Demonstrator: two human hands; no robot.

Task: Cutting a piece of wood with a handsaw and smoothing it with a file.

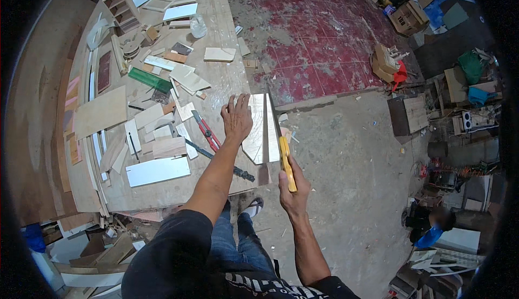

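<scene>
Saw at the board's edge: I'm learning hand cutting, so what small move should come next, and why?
Probably a short, gentle stroke of the yellow-handled saw with the right hand, while the left hand steadies the pale board. The right hand holds the saw, its blade appears alongside the board's right edge, and the left hand rests at the opposite side.

left grip [238, 119] against pale board [256, 131], right grip [295, 188] around yellow-handled saw [285, 155]
</scene>
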